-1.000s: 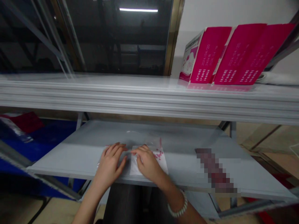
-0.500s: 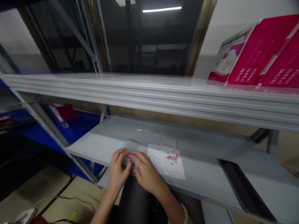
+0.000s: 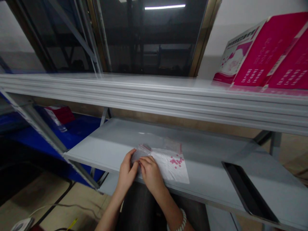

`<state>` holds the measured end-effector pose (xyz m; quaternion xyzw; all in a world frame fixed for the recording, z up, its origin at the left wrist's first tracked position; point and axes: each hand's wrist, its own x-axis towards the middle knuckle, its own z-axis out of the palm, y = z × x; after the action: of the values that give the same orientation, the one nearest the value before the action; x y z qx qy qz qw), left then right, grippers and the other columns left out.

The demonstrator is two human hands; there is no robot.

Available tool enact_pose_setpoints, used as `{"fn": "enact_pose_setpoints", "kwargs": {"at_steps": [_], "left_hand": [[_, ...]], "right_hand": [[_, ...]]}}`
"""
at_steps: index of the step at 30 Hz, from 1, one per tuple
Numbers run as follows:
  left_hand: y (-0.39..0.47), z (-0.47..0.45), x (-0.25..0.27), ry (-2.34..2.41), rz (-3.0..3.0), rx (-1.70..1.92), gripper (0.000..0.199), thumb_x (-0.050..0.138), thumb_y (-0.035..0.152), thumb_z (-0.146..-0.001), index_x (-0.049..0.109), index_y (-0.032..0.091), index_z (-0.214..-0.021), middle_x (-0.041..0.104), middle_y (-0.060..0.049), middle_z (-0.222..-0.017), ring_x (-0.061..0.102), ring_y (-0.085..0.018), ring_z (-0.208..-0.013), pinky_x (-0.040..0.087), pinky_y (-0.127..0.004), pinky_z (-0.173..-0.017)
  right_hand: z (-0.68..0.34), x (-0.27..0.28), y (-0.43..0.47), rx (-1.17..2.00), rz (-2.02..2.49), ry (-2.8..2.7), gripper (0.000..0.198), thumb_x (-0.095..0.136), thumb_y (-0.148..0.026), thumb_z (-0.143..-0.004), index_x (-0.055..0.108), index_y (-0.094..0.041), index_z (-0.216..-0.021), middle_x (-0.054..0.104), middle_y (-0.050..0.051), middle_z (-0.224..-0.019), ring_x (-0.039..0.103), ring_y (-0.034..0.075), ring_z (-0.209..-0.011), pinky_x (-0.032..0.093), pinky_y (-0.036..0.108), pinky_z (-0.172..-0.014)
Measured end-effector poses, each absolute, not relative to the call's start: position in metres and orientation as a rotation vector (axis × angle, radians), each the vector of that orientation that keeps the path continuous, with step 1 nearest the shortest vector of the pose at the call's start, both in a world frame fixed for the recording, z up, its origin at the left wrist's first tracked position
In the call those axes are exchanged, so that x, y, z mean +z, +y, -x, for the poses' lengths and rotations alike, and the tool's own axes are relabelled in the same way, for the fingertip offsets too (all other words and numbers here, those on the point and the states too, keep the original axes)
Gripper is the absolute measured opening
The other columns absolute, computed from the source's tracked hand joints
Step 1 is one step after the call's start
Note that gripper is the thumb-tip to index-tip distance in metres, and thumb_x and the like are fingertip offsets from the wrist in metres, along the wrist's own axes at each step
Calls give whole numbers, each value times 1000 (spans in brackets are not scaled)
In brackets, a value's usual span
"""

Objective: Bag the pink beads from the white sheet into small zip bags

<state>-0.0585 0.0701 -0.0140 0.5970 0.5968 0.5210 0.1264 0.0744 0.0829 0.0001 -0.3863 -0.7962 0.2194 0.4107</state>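
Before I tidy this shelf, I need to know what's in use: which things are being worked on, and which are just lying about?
In use:
left hand and right hand, both pinching the clear plastic bag
white sheet with pink beads

Lying about:
black tray
pink boxes
red packet

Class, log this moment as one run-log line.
left hand: pinching clear bag | right hand: pinching same bag | white sheet with pink beads | grey shelf
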Motion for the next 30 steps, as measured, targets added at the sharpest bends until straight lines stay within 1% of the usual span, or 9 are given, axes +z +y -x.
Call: {"fn": "enact_pose_setpoints", "kwargs": {"at_steps": [4,9,15,19,21,23,25,27,30], "left_hand": [[52,54,-8,1798,-1579,1717,38,53,30,-86,53,16,-121,55,-16,-131,48,-30,-128,33,-53,-111],[32,33,2,1500,-868,1995,35,65,36,-80,54,21,-110,59,-10,-121,57,-27,-117,44,-47,-103],[19,-6,30,1015,-538,1711,57,75,51,-71,56,22,-116,65,-11,-125,64,-27,-113,53,-39,-93],[13,-17,37,1059,-519,1584,53,82,46,-65,63,18,-106,75,-11,-102,71,-25,-93,57,-30,-75],[13,-20,32,1071,-586,1537,49,81,48,-66,65,16,-100,76,-10,-90,71,-21,-75,55,-26,-60],[13,-22,26,1083,-696,1458,47,79,50,-68,66,16,-99,76,-9,-84,68,-19,-63,51,-24,-51],[14,-24,21,1100,-799,1376,47,77,51,-70,66,16,-98,74,-6,-76,66,-17,-58,49,-23,-47],[14,-26,18,1129,-869,1328,47,76,52,-70,66,16,-98,70,-2,-66,62,-16,-53,47,-22,-45],[13,-25,19,1188,-904,1344,51,78,51,-68,63,18,-104,65,2,-60,56,-12,-45,46,-21,-41]], "right_hand": [[-74,-1,91,577,955,-1882,23,59,-6,-82,77,-17,-91,74,9,-94,65,23,-91,54,36,-85],[-73,5,97,549,974,-1678,23,57,-11,-84,78,-19,-90,73,9,-98,65,21,-90,54,36,-84],[-93,24,49,263,866,-1683,31,52,-10,-89,74,-24,-104,62,8,-88,56,23,-86,50,38,-76],[-127,18,10,308,888,-1719,40,58,-13,-85,63,-29,-122,59,10,-106,56,27,-98,49,41,-82],[-147,11,1,424,1037,-1479,43,59,-20,-87,56,-30,-128,58,10,-112,57,26,-100,49,39,-82],[-164,5,-1,743,1135,-1276,36,62,-32,-88,58,-26,-123,61,9,-104,60,24,-90,50,35,-76],[-177,3,2,1122,1129,-1177,30,65,-45,-85,67,-20,-101,64,6,-83,59,19,-72,47,29,-63],[-184,5,5,1339,1109,-1117,36,69,-52,-81,66,-16,-75,59,2,-65,53,14,-58,41,24,-55],[-187,10,8,1485,1084,-1054,39,76,-52,-74,67,-15,-71,62,1,-61,52,11,-54,38,22,-53]]}}
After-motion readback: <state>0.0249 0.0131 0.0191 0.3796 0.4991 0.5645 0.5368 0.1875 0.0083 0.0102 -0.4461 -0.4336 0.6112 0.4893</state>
